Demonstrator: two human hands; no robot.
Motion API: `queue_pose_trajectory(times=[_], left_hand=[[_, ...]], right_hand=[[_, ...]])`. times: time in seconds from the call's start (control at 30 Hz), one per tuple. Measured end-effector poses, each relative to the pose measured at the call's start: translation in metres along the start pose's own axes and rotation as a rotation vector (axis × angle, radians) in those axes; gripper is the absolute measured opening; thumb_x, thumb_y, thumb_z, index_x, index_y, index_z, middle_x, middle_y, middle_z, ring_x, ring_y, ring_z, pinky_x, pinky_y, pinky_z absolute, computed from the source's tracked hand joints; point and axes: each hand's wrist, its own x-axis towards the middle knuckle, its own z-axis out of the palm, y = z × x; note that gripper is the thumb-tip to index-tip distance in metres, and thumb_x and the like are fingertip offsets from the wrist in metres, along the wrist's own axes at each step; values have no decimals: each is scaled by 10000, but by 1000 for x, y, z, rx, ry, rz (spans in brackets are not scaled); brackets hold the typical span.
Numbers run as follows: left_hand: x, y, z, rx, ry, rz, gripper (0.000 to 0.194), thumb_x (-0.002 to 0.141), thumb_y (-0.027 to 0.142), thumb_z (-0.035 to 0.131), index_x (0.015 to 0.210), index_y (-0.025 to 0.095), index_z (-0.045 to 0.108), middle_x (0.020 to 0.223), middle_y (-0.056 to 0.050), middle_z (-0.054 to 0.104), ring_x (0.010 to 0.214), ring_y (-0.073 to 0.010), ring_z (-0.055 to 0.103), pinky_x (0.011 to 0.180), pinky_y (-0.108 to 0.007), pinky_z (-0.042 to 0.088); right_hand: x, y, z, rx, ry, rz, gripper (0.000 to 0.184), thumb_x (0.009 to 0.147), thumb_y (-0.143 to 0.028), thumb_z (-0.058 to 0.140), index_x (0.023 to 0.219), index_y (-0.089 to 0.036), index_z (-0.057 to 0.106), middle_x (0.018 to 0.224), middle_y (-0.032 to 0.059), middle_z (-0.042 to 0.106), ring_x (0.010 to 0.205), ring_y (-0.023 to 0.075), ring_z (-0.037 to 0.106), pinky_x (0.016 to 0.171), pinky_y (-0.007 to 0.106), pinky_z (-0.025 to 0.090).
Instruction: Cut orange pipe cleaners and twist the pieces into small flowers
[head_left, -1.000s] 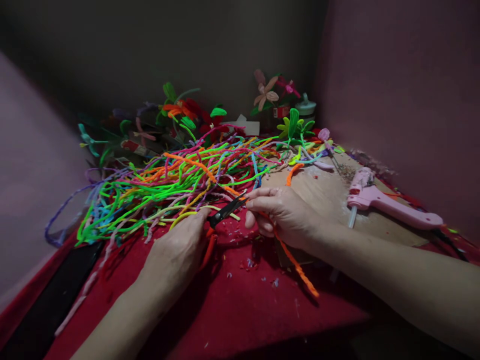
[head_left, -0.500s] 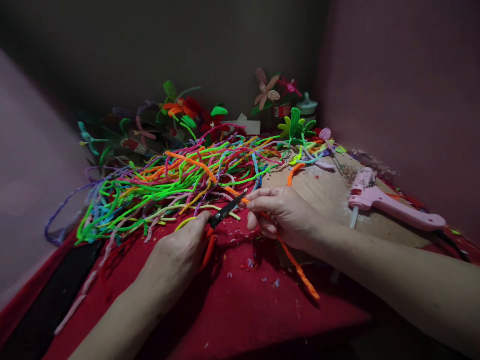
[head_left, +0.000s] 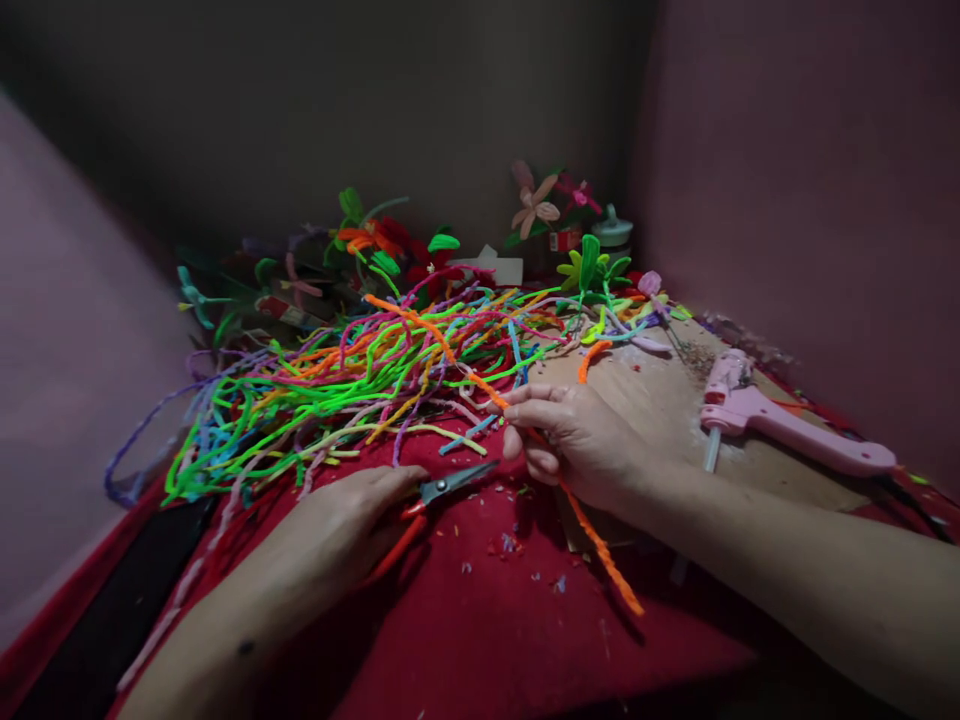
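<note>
My left hand [head_left: 367,515] is wrapped round orange-handled scissors [head_left: 450,485], their blades pointing right, just below my other hand. Between the fingertips of my right hand [head_left: 559,425] an orange pipe cleaner [head_left: 600,550] is pinched. One end of it stretches up and left over the heap; the other hangs down to the right, crinkled along its length. The blades are apart from the pipe cleaner. Part of the scissors' handles is hidden by my left hand.
A heap of coloured pipe cleaners [head_left: 337,370] lies across the red cloth [head_left: 480,630]. At right a pink glue gun [head_left: 795,415] rests on a tan board [head_left: 645,400]. Pipe-cleaner flowers [head_left: 534,205] stand behind. Small clippings are scattered in front. A long black object [head_left: 120,600] is at left.
The scissors have come away from the orange pipe cleaner, down and slightly left, with my left hand. My right hand keeps its pinch. The whole view has shifted slightly.
</note>
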Motion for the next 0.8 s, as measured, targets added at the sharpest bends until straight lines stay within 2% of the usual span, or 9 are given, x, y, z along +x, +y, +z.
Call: queue_pose_trajectory(times=[0.1, 0.2, 0.27, 0.37, 0.47, 0.6, 0.7, 0.8], left_hand=[[2, 0, -4, 150, -140, 16, 318, 776, 221, 545, 1065, 293, 655, 941, -49, 695, 795, -187, 637, 734, -288, 493], [9, 10, -11, 125, -17, -39, 243, 783, 327, 573, 989, 258, 682, 930, -70, 673, 833, -210, 612, 747, -320, 479], [13, 22, -13, -55, 37, -111, 281, 785, 388, 578, 999, 234, 677, 877, -65, 660, 799, -206, 602, 712, -311, 475], [19, 44, -8, -604, 19, -285, 415, 800, 426, 565, 1167, 232, 580, 688, 2, 592, 571, -131, 539, 521, -234, 429], [25, 59, 1, -972, 70, -374, 339, 803, 411, 576, 1063, 200, 625, 597, 31, 538, 443, -69, 446, 420, -183, 340], [33, 65, 6, -1201, 218, -416, 255, 785, 382, 607, 796, 133, 657, 546, 21, 542, 384, -43, 431, 385, -165, 311], [39, 60, 1, -1278, 359, -400, 222, 735, 340, 666, 756, 119, 650, 508, 34, 515, 378, -36, 414, 380, -155, 318], [45, 51, -5, -1280, 473, -375, 219, 720, 324, 680, 749, 110, 645, 480, 44, 485, 358, -26, 363, 365, -150, 299]], right_hand=[[-1, 0, 1, 3, -49, 14, 89, 710, -154, 565, 769, -170, 501, 498, -18, 611, 292, 39, 332, 299, 171, 224], [-3, 1, 4, 4, -97, 59, 100, 717, -170, 581, 769, -171, 496, 504, -14, 620, 278, 38, 335, 296, 165, 228], [-5, 2, 6, -5, -124, 82, 113, 717, -185, 592, 786, -166, 506, 503, -13, 621, 268, 40, 339, 291, 165, 237], [-8, 5, 9, -34, -164, 107, 153, 723, -226, 612, 832, -143, 543, 508, -9, 622, 264, 41, 348, 288, 168, 251], [-11, 8, 11, -54, -208, 146, 168, 732, -241, 618, 844, -130, 558, 525, -3, 627, 274, 38, 358, 297, 166, 263], [-12, 11, 11, -93, -300, 198, 152, 774, -269, 582, 791, -119, 568, 515, 10, 620, 278, 41, 355, 290, 164, 246], [-11, 13, 11, -85, -339, 238, 183, 793, -292, 558, 793, -112, 582, 445, -14, 571, 258, 37, 280, 277, 163, 185], [-9, 13, 8, -64, -362, 255, 168, 806, -265, 532, 812, -109, 594, 436, -24, 559, 256, 37, 251, 280, 169, 176]])
